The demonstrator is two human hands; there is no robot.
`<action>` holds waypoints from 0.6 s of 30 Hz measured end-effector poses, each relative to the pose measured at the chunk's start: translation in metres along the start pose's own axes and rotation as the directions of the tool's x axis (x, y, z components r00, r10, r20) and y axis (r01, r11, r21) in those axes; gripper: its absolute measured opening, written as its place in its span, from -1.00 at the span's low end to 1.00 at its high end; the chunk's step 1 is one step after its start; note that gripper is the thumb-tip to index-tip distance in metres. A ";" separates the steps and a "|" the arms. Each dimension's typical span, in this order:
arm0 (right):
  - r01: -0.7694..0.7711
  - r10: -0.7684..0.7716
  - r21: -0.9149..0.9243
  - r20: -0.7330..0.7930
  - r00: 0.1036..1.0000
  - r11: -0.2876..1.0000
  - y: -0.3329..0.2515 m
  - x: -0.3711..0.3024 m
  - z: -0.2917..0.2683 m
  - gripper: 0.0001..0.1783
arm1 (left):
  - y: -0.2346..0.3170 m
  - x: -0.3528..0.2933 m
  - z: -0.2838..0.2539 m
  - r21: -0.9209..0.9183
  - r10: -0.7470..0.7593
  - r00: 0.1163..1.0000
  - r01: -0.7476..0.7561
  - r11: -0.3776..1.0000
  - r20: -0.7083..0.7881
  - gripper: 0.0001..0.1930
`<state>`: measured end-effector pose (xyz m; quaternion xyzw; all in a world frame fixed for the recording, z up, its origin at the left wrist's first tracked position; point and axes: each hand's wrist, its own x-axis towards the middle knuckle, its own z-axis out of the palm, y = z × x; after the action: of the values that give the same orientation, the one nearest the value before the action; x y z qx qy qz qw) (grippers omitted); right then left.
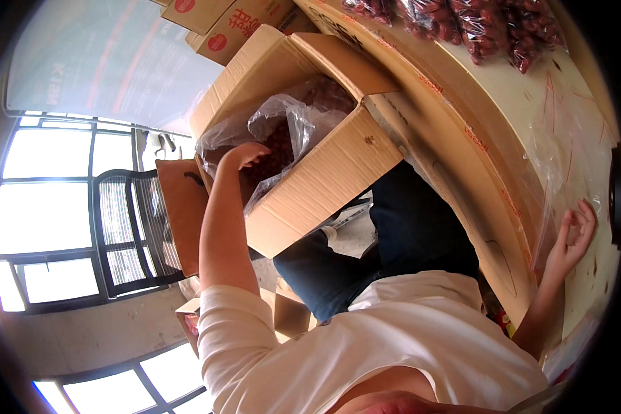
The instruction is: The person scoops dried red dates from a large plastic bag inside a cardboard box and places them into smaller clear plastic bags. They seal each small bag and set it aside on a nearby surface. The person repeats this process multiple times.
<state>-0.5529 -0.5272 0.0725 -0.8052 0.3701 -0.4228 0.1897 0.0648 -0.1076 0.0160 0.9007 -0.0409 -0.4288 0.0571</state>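
Observation:
My left hand [247,154] reaches into the open cardboard box [324,181], just above the dark red dried fruits [277,148], which look like jujubes. Its fingers are curled and pressed together, and the palm side is hidden, so what they hold, if anything, cannot be made out. A clear plastic liner [293,124] hangs crumpled around the fruit inside the box. Over on the right, my right hand [577,238] rests at the pale tabletop [593,272], palm turned up and fingers loosely stretched. Beside it lies a clear plastic bag [566,165]; no grip on it shows.
Several clear bags of dark red fruit [476,27] lie at the table's far end. Stacked cartons [231,31] stand behind the box. A mesh-backed chair [134,231] is at the left, and a smaller open carton [290,314] sits low beside my legs.

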 end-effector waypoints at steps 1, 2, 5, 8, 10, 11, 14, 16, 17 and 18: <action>-0.004 0.004 0.007 0.001 1.000 1.000 0.000 0.000 0.000 -0.70 | 0.006 -0.003 0.012 -0.047 0.085 0.996 -0.086 0.995 -0.015 -0.56; -0.008 0.008 0.008 0.001 1.000 1.000 0.000 0.001 0.000 -0.70 | 0.012 -0.001 0.022 -0.092 0.173 0.984 -0.175 0.980 -0.029 -0.54; -0.029 0.029 0.003 0.041 0.999 1.000 0.000 0.003 0.003 -0.70 | -0.046 0.075 0.028 -0.084 0.423 0.830 -0.481 0.872 -0.363 -0.40; -0.042 0.042 0.008 0.034 0.999 0.999 -0.001 0.004 0.003 -0.69 | -0.032 0.083 0.007 0.159 0.401 0.742 -0.378 0.912 -0.537 -0.17; -0.064 0.064 -0.011 0.014 0.998 0.998 0.000 0.002 0.001 -0.69 | 0.044 0.022 0.004 0.171 0.452 0.626 -0.457 0.873 -0.636 0.05; -0.069 0.069 -0.012 0.021 0.997 0.998 0.003 0.001 0.000 -0.69 | 0.056 0.009 -0.003 0.180 0.502 0.581 -0.522 0.834 -0.641 0.09; -0.090 0.090 -0.002 0.038 0.995 0.996 0.004 0.001 0.001 -0.69 | 0.086 -0.001 -0.017 0.019 0.535 0.512 -0.711 0.703 -0.671 0.13; -0.086 0.086 0.003 0.046 0.995 0.996 0.004 0.002 0.002 -0.69 | 0.102 0.011 -0.027 -0.054 0.598 0.421 -0.845 0.533 -0.682 0.18; -0.078 0.078 -0.001 0.037 0.996 0.997 0.004 0.002 0.001 -0.70 | 0.120 0.000 -0.028 -0.036 0.600 0.439 -0.826 0.563 -0.669 0.22; -0.069 0.069 -0.006 0.028 0.997 0.998 0.005 0.001 0.000 -0.70 | 0.140 -0.011 -0.030 -0.018 0.601 0.457 -0.806 0.592 -0.656 0.25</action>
<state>-0.5548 -0.5313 0.0700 -0.7983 0.3959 -0.4038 0.2073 0.0779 -0.2426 0.0630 0.8597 -0.3241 -0.0639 0.3896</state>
